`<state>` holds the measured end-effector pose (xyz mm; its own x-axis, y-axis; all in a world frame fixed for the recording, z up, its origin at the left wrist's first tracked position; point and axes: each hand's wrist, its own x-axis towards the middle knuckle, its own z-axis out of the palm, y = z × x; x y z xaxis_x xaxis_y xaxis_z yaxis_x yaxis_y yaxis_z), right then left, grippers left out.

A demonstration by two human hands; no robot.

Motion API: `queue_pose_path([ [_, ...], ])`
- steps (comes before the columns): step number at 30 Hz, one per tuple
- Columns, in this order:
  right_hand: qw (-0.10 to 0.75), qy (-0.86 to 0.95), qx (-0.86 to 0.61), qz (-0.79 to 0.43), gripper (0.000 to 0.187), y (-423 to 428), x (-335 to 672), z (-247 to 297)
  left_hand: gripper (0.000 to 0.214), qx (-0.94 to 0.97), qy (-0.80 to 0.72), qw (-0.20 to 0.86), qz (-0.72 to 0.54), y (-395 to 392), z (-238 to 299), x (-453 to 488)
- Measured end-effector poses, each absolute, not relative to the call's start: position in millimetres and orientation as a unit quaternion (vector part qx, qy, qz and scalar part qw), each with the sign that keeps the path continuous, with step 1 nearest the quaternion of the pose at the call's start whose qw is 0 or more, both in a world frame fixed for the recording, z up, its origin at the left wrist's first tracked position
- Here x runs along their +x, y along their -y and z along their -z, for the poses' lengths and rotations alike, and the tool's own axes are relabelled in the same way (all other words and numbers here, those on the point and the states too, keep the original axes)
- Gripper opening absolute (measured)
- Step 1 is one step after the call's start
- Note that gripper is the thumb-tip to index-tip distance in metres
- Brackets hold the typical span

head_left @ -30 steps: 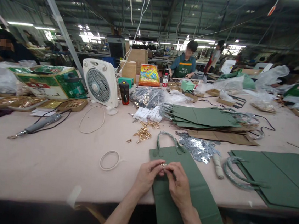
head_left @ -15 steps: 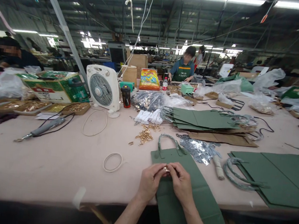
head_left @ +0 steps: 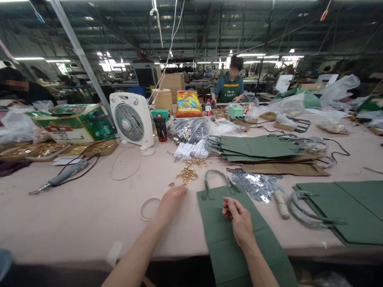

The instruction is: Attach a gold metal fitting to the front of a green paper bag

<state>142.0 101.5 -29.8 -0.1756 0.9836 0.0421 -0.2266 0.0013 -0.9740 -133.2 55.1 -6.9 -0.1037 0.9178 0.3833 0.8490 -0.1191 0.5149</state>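
A long green bag panel (head_left: 225,243) lies over the table's front edge, with a plastic-wrapped handle (head_left: 218,172) at its top end. Above this panel, my right hand (head_left: 241,221) is closed, thumb against curled fingers; whatever is in the pinch is too small to make out. My left hand (head_left: 172,203) rests low over the table just left of the panel, its fingertips close to a loose pile of small gold metal fittings (head_left: 188,174). Its fingers are pressed together and partly hidden behind the back of the hand.
A heap of flat silver plates (head_left: 255,185) lies beyond the panel, near stacked green pieces (head_left: 259,148). More green panels (head_left: 355,211) are at right. On the left are a cord ring (head_left: 146,208), a corded hand tool (head_left: 59,178) and a fan (head_left: 131,121). A co-worker (head_left: 229,88) stands across the table.
My hands were together over the panel, holding a small gold fitting. They have separated: the left moved left and forward toward the gold pile, the right stayed above the panel. The view shifted slightly.
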Motion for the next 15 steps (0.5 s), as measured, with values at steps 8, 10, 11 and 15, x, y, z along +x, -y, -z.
queue_pose_path([
  [8,0.568,0.416,-0.345,-0.621,0.035,-96,150,25,0.037,0.561,-0.728,-0.069,-0.386,42,-20,-149],
  [10,0.577,0.401,-0.340,-0.625,0.034,-95,150,24,0.037,0.461,-0.786,-0.134,-0.390,91,-11,-166],
  [11,0.578,0.396,-0.340,-0.627,0.034,-95,150,24,0.040,0.413,-0.820,-0.153,-0.366,115,-3,-176],
  [15,0.576,0.394,-0.348,-0.626,0.033,-93,142,25,0.053,0.365,-0.888,-0.148,-0.239,184,28,-209],
])
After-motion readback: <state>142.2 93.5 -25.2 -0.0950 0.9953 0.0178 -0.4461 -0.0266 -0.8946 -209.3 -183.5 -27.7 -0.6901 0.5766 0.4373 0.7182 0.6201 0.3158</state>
